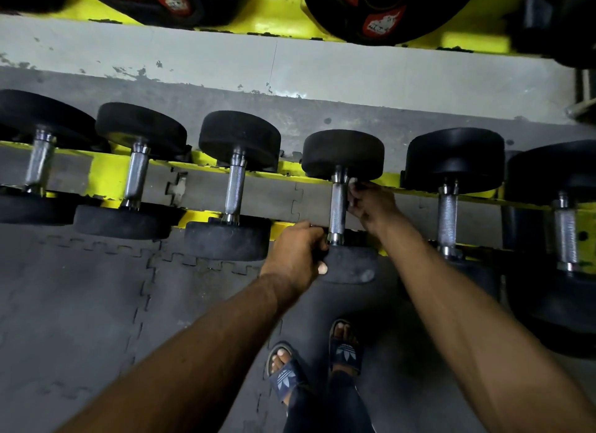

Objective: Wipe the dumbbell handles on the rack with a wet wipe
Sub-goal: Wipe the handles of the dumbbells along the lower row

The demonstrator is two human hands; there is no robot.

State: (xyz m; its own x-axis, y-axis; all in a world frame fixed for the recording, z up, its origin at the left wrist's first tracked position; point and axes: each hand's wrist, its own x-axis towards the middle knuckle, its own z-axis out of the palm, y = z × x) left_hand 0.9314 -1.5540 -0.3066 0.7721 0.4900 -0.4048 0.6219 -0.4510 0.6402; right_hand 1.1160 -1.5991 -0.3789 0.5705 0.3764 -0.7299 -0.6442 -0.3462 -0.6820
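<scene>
Both arms reach up from the bottom edge toward the middle of the frame. The left hand [295, 252] comes in from the lower left and grasps the near head [351, 266] of the fourth dumbbell from the left [343, 155], with its fingers curled over the head's upper rim and its thumb pressed on the side. The right forearm runs in from the lower right. The right hand [371, 203] lies against the right side of that dumbbell's chrome handle [337, 206]. Its fingers are curled and pinch a small white scrap, the wet wipe [353, 181], at the handle's upper end. Most of the wipe is hidden by the fingers.

The dumbbell sits at centre frame across the two yellow rails of the rack [106, 177], and its handle bridges the gap between them. The neighbouring dumbbell on the left [234, 187] leaves an open strip of grey beside the handle. The one on the right [448, 216] stands beyond the right wrist. Grey interlocking floor mats [80, 303] fill the lower left. Two feet in dark slides [346, 352] stand at bottom centre, just below the near head. Black weight plates [387, 9] line the top edge.
</scene>
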